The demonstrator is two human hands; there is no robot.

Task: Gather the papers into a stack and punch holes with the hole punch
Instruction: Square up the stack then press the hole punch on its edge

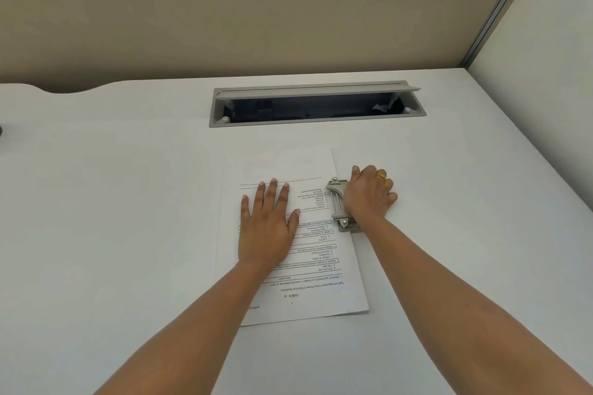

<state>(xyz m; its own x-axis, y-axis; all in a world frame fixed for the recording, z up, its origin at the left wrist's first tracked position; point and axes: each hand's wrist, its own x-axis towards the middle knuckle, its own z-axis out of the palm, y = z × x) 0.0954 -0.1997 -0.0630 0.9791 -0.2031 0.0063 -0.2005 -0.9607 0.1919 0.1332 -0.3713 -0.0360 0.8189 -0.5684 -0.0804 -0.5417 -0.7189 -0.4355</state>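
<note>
A stack of printed white papers (314,285) lies on the white desk (128,234), its text upside down to me. My left hand (268,221) rests flat on the sheets with fingers spread. A grey metal hole punch (340,205) sits over the right edge of the stack. My right hand (369,194), with a gold ring, is closed over the punch's lever and covers most of its top.
An open grey cable tray (317,120) is set into the desk behind the papers. A beige partition wall (288,9) stands at the back, and a white panel (539,42) rises at the right. A dark object (1,133) pokes in at the left edge.
</note>
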